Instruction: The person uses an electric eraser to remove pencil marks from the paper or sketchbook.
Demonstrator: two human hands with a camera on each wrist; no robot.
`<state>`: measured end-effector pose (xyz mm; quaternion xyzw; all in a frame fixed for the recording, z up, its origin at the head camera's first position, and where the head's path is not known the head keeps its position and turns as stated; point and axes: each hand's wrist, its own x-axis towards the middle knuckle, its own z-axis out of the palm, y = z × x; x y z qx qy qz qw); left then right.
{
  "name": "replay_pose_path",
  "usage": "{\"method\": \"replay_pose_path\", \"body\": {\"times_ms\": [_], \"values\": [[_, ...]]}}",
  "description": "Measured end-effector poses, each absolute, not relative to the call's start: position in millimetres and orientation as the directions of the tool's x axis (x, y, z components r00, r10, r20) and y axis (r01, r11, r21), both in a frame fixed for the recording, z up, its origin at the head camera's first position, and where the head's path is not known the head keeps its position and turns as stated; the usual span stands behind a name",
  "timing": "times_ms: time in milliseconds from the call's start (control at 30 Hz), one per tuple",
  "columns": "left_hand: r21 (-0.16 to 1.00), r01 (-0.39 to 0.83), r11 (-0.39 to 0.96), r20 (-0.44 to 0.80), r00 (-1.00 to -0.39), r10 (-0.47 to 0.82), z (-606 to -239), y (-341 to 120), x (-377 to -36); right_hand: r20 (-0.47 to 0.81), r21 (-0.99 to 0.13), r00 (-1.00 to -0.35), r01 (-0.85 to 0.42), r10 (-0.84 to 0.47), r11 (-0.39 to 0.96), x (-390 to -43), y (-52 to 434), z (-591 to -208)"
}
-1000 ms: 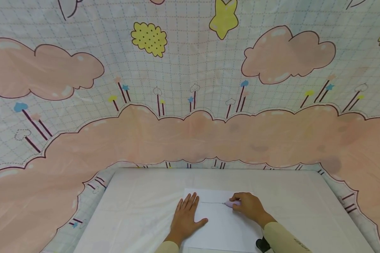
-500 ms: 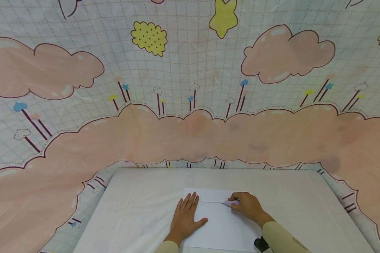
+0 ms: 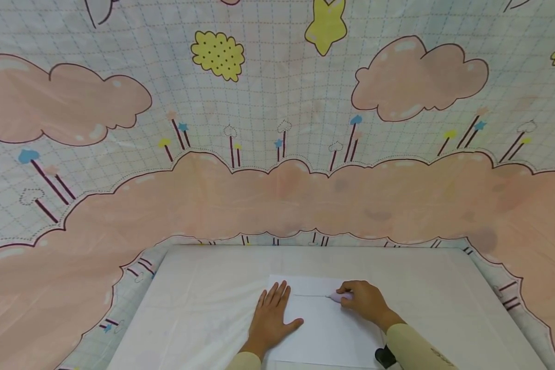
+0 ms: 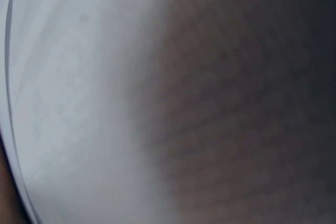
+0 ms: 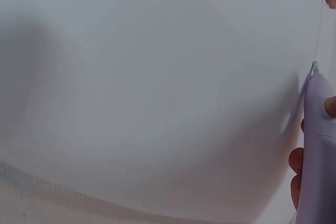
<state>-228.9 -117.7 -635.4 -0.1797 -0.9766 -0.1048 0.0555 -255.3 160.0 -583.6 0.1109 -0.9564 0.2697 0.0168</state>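
paper (image 3: 326, 329) lies flat on the white table (image 3: 199, 308), just in front of the person, at about 6 o'clock in the head view. a thin line (image 3: 312, 295) runs across its upper part, ending at the tip of a pale lilac cutter (image 3: 339, 297) or pen-like tool — which of the two i cannot tell.

the right hand (image 3: 363, 302) is curled around that tool, at 3 o'clock from the line, tip down on the sheet. the left hand (image 3: 270, 321) lies spread and flat on the paper's 9 o'clock side, fingers straight, likely pressing so the sheet does not slide under the tool.

the right wrist view shows what the head view cannot: the tool's fine point (image 5: 314, 66) meeting the paper, with fingertips (image 5: 295, 160) along the lilac body (image 5: 315, 150). the left wrist view is only a blur of white sheet and shadow.

behind the table, from 9 to 3 o'clock, hangs a cloth (image 3: 277, 154) printed with pink clouds — plus a yellow star.
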Motion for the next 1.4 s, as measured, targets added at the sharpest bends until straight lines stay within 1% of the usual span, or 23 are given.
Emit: {"method": "replay_pose_path", "body": {"times_ms": [300, 433, 667, 900, 1400], "values": [[0.197, 0.355, 0.914, 0.140, -0.933, 0.332, -635.7, -118.2, -228.7, 0.072, -0.516, -0.977, -0.209, -0.201, 0.831, -257.3, 160.8, -586.3], [0.188, 0.359, 0.914, 0.149, -0.930, 0.335, -635.4, -117.1, -228.8, 0.086, -0.507, -0.973, -0.229, -0.216, 0.831, -259.3, 158.0, -586.9], [0.201, 0.346, 0.916, 0.115, -0.937, 0.329, -633.7, -115.9, -228.7, 0.117, -0.492, -0.962, -0.271, -0.246, 0.827, -259.4, 156.6, -584.8], [0.201, 0.345, 0.917, 0.108, -0.938, 0.329, -635.6, -117.2, -229.6, 0.092, -0.494, -0.971, -0.239, -0.223, 0.836, -258.1, 160.6, -585.5], [0.202, 0.347, 0.916, 0.114, -0.937, 0.330, -632.2, -117.1, -229.3, 0.090, -0.513, -0.971, -0.236, -0.222, 0.825, -257.7, 154.1, -583.2]]}}
